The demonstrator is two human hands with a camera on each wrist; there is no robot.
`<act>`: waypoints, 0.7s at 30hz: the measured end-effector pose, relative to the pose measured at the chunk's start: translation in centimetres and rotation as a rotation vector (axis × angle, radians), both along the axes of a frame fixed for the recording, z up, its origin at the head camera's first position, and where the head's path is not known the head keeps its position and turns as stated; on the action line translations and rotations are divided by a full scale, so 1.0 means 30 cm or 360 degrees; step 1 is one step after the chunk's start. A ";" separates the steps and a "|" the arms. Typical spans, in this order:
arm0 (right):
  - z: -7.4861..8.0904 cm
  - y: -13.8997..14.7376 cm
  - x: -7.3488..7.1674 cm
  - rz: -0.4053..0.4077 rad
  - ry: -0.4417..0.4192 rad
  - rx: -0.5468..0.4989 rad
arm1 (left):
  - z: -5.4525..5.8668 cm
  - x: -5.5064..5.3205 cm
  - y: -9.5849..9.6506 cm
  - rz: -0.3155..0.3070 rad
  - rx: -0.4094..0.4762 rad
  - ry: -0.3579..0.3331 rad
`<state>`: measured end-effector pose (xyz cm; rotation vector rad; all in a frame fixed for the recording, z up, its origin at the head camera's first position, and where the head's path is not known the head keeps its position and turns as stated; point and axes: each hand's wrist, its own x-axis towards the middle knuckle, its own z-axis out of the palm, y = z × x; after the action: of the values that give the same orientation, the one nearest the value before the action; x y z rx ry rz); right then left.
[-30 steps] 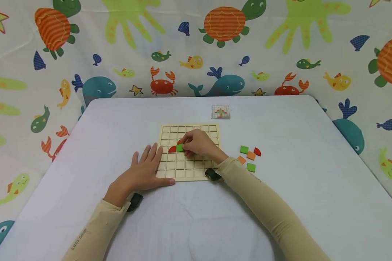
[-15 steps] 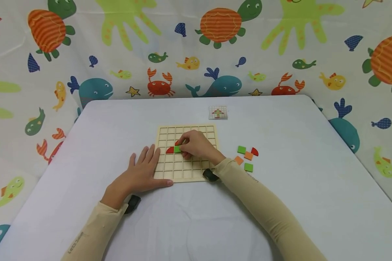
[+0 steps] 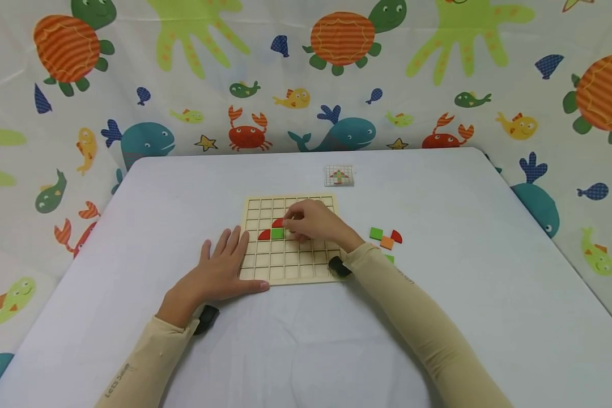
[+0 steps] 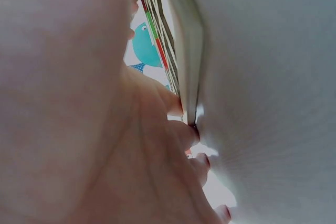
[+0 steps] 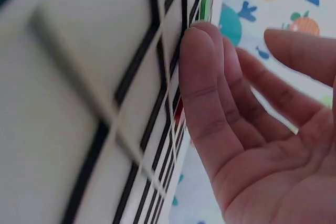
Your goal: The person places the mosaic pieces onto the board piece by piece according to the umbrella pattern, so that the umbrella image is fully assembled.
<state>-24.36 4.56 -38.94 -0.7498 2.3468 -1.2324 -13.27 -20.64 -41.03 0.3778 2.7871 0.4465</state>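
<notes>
Flat green square tile point(image 3: 277, 233) lies just left of the right hand point(image 3: 313, 220)

The tile sits in a cell of the pale wooden grid board point(image 3: 291, 258), left of the board's middle. Being square, it has no long axis; its sides run with the grid lines. One flat red quarter-round tile point(image 3: 264, 234) adjoins it on the left and a second red quarter-round point(image 3: 277, 222) on its far side. The right hand's fingertips are at the right end of that second piece; whether they touch it cannot be told. The right wrist view shows this grip with fingers loosely extended, thumb apart and nothing held.

The left hand point(image 3: 221, 271) lies spread along the board's left edge, its thumb by the near edge, gripping nothing.

On the white table point(image 3: 464, 238), right of the board, lie a loose green square point(image 3: 375, 233), an orange square point(image 3: 386, 242) and a red quarter-round piece point(image 3: 396, 236). The right hand is nearer to them; from its fingers they lie rightward, beyond the wrist.
</notes>
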 end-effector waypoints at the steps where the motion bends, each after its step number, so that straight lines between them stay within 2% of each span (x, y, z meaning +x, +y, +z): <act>1: 0.002 0.010 -0.004 0.0015 0.0003 0.0007 | 0.000 0.000 0.001 0.0001 0.0001 -0.0003; 7: 0.036 0.069 -0.022 0.0078 0.0041 0.0005 | 0.001 -0.001 0.006 0.0020 0.0002 -0.0016; 14: 0.100 0.169 -0.020 0.0010 0.0086 -0.0054 | -0.001 -0.004 0.014 0.0015 -0.0002 -0.0024; 21: 0.106 0.296 -0.016 -0.0082 0.0138 -0.0019 | 0.006 0.002 0.011 0.0026 -0.0001 -0.0016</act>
<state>-24.85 13.46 -35.75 -0.7655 2.4453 -1.2598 -13.20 -20.31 -40.85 0.3518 2.7821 0.4503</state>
